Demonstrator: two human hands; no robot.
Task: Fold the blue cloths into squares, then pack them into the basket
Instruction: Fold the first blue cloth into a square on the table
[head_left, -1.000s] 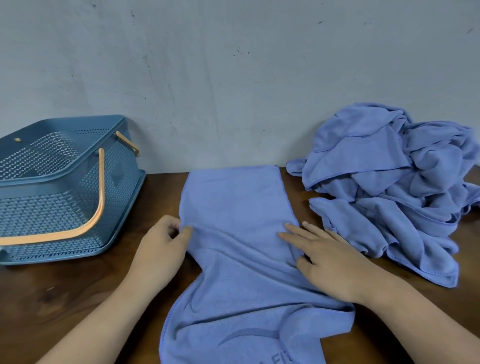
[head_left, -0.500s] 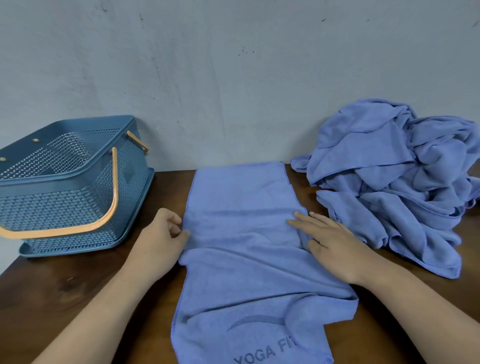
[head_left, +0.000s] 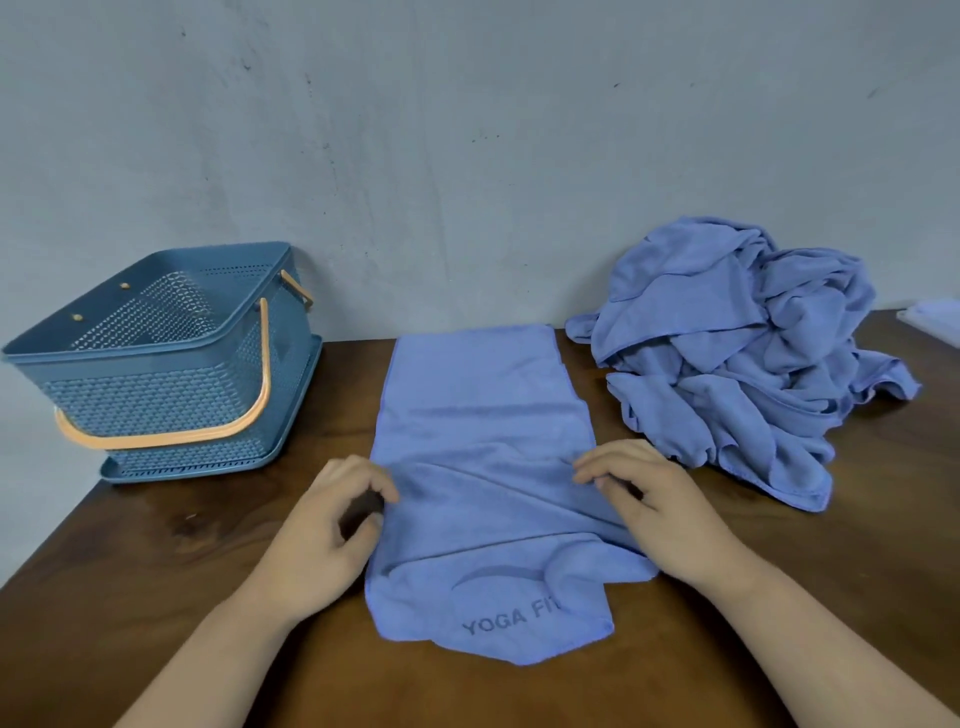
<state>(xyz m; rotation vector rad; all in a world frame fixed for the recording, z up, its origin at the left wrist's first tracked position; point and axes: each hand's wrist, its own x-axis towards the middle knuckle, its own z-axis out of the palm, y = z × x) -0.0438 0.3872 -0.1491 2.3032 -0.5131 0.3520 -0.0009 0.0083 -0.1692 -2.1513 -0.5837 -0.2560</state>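
A blue cloth (head_left: 478, 415) lies as a long strip down the middle of the wooden table, with "YOGA FIT" printed near its rumpled near end. My left hand (head_left: 332, 525) pinches the strip's left edge, fingers curled. My right hand (head_left: 649, 504) pinches the right edge at the same height. A pile of crumpled blue cloths (head_left: 737, 353) sits at the right against the wall. The blue mesh basket (head_left: 156, 364) with orange handles stands at the left, and its inside looks bare.
The brown wooden table (head_left: 156, 571) meets a grey wall at the back; its left edge runs diagonally below the basket. A pale flat object (head_left: 935, 322) shows at the far right edge.
Both hands slid nearer along the strip's edges. The right hand went from lying flat on the cloth to pinching its edge. The view rose and pulled back.
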